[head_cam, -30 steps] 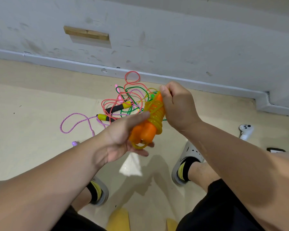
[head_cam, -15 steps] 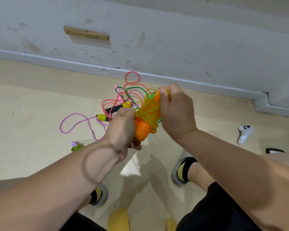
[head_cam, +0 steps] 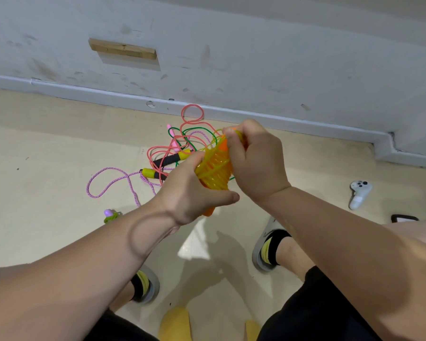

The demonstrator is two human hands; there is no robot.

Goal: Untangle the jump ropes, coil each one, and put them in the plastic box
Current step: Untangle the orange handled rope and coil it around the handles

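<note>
Item: yellow rope [head_cam: 215, 169], coiled round its orange handles, held in the air between my hands. My left hand [head_cam: 194, 193] wraps round its lower end; my right hand [head_cam: 256, 163] grips the top. Other ropes [head_cam: 182, 143]: tangled on the floor by the wall. White controller [head_cam: 359, 193]: floor, far right.

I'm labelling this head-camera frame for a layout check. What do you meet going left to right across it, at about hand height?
purple rope loop → left hand → yellow coiled rope → right hand → white controller
</note>
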